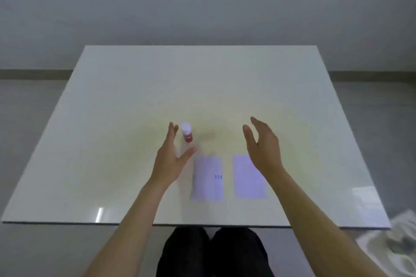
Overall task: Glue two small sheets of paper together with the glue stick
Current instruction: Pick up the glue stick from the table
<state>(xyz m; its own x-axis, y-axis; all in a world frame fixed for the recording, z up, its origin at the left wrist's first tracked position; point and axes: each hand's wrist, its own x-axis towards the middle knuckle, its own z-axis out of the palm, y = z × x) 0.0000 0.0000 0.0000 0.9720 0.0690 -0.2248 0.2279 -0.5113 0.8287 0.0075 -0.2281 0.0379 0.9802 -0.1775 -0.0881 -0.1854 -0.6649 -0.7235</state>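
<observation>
A small red glue stick with a white cap stands upright on the white table. My left hand hovers open just left of it, fingers beside the cap and thumb spread below it, not touching. Two small pale sheets lie flat side by side nearer to me: the left sheet has small blue marks, the right sheet is partly covered at its top right corner by my right hand. That hand is open and held above the table, holding nothing.
The table's near edge runs above my dark trousers. A crumpled pale bag or cloth lies on the floor at the lower right. A grey wall stands behind the table's far edge.
</observation>
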